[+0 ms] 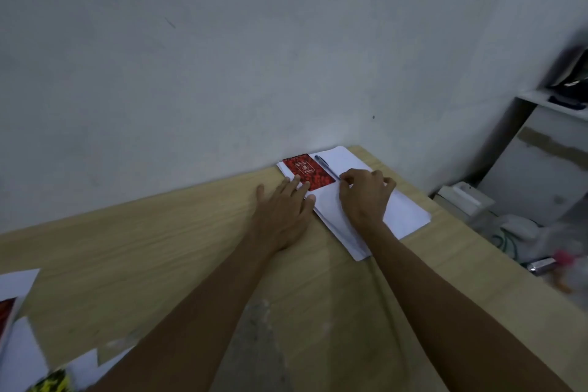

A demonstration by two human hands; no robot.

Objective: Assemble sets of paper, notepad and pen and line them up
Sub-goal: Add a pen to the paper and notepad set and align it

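Placement of one set is in hand at the far right corner of the wooden surface [159, 232], against the wall. Paper [404, 213] lies there as a small stack of white sheets, skewed to the surface edge. The red spiral notepad [308, 172] rests flat on the far left part of the paper, binding toward the wall. The pen [326, 166] lies on the paper just beside the notepad's right edge, roughly parallel to it.

The left hand [283, 210] lies flat with fingers straight and spread, fingertips touching the near corner of the notepad and the left margin of the paper. The right hand [366, 192] rests on the paper with fingers curled; its fingertips meet the near end of the pen, though whether they pinch it or merely nudge it cannot be told.

Judged step: final alignment of pen and notepad on the sheet. The next move calls for releasing both hands without dragging the sheets, then fetching material for a further set. More paper and a second red notepad [4, 312] show at the near left edge.
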